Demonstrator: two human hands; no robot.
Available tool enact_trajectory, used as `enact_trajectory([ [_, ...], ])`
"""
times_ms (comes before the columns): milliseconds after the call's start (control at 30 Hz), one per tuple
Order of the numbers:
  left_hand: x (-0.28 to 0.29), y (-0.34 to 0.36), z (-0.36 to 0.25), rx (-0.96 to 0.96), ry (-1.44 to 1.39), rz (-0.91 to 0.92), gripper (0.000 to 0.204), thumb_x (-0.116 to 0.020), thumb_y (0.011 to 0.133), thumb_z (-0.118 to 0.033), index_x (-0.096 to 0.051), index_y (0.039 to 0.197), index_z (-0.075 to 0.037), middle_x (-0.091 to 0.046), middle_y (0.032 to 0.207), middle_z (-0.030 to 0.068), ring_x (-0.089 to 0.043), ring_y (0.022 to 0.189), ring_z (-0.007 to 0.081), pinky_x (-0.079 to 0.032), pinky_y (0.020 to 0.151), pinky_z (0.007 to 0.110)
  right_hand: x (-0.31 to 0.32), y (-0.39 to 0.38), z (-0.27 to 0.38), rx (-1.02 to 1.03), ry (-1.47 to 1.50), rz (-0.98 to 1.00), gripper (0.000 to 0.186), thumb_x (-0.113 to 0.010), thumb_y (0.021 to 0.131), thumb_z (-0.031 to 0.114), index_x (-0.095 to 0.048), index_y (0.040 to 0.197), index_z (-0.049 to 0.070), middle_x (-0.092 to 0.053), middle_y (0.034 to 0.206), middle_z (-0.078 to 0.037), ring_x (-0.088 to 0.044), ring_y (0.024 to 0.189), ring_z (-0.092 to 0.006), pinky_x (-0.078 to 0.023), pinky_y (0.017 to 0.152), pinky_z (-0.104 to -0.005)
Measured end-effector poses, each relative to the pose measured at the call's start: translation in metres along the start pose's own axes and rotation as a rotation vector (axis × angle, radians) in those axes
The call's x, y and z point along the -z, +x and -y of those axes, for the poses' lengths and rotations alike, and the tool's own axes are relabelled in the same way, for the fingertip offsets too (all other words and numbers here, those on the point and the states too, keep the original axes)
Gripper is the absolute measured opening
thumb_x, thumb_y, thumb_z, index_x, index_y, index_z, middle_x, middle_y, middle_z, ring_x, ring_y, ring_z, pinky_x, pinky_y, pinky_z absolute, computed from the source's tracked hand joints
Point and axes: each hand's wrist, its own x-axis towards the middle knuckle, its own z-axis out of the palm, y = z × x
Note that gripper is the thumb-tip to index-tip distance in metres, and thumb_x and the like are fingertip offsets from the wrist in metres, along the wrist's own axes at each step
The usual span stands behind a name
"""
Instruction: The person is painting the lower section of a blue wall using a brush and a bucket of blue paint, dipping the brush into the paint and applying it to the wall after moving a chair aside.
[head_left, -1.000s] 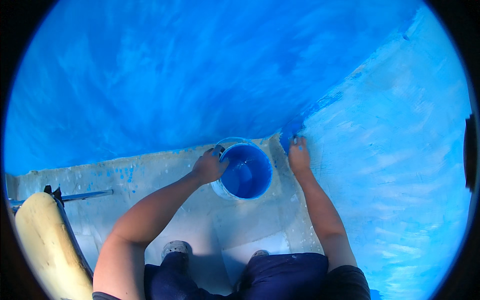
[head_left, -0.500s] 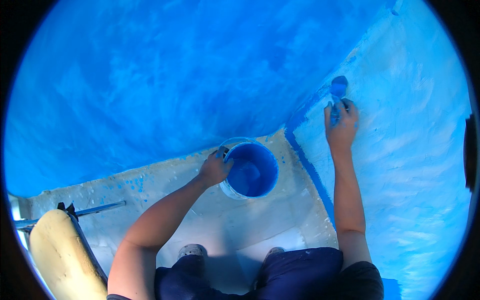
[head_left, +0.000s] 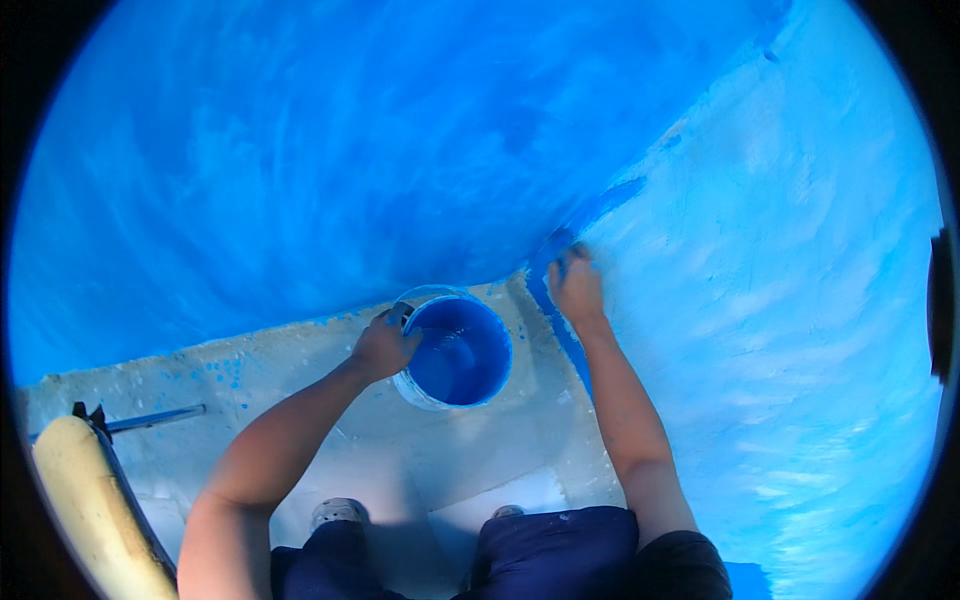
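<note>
My left hand (head_left: 384,347) is closed on the left rim of a white paint bucket (head_left: 506,345), its thumb over the edge. Blue paint (head_left: 442,366) lies inside, and the wire handle tips toward the wall. My right hand (head_left: 577,287) is closed round a paintbrush (head_left: 556,240), blurred by motion and partly hidden by the fingers. The brush meets the corner between the blue left wall (head_left: 300,180) and the paler right wall (head_left: 760,300). A darker blue painted band (head_left: 622,195) runs along that corner and down by the floor.
Paint-spotted grey floor (head_left: 400,470) lies below, with my two shoes on it. At the lower left are a pale yellow padded object (head_left: 90,500) and a metal bar (head_left: 155,419). A dark object (head_left: 941,305) shows at the far right edge.
My right hand has brought the brush down and left along the corner, and a fresh darker stroke shows there. The view has shifted; my left hand still grips the bucket.
</note>
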Motion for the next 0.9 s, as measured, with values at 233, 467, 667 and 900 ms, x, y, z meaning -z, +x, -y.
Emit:
enact_trajectory([
  [233,0.0,0.002,0.007,-0.01,0.041,0.006,0.046,-0.059,0.09,-0.027,-0.051,0.125,0.001,-0.062,0.112,0.0274,-0.061,0.106,0.042,-0.049,0.092,0.05,0.088,0.007,0.031,0.02,0.028,-0.568,0.031,-0.06,0.089,0.016,-0.062,0.111,-0.006,-0.059,0.112,-0.029,-0.06,0.098,-0.0448,-0.051,0.084,-0.0488],
  [467,0.008,0.002,0.004,0.055,0.076,0.095,0.056,-0.056,0.091,-0.036,-0.045,0.133,-0.002,-0.057,0.121,0.0281,-0.058,0.113,0.0432,-0.047,0.096,0.051,-0.036,-0.022,0.014,-0.064,0.009,0.088,0.033,-0.06,0.09,0.019,-0.061,0.113,-0.005,-0.058,0.121,-0.029,-0.056,0.109,-0.0454,-0.047,0.093,-0.0509],
  [667,-0.002,0.0,-0.002,0.007,0.034,-0.022,0.046,-0.062,0.087,-0.029,-0.053,0.123,-0.001,-0.063,0.11,0.0292,-0.064,0.101,0.0431,-0.051,0.09,0.049,0.015,0.005,-0.033,0.212,-0.018,-0.502,0.029,-0.063,0.088,0.017,-0.062,0.104,-0.007,-0.062,0.105,-0.027,-0.062,0.082,-0.0416,-0.049,0.074,-0.0475],
  [900,0.005,0.002,0.011,0.004,0.064,0.057,0.051,-0.057,0.09,-0.036,-0.049,0.128,-0.003,-0.058,0.12,0.0251,-0.058,0.113,0.0412,-0.047,0.096,0.051,0.114,0.022,0.03,0.119,0.059,-0.811,0.023,-0.062,0.091,0.013,-0.062,0.101,-0.007,-0.059,0.098,-0.026,-0.058,0.081,-0.0389,-0.047,0.068,-0.0453],
])
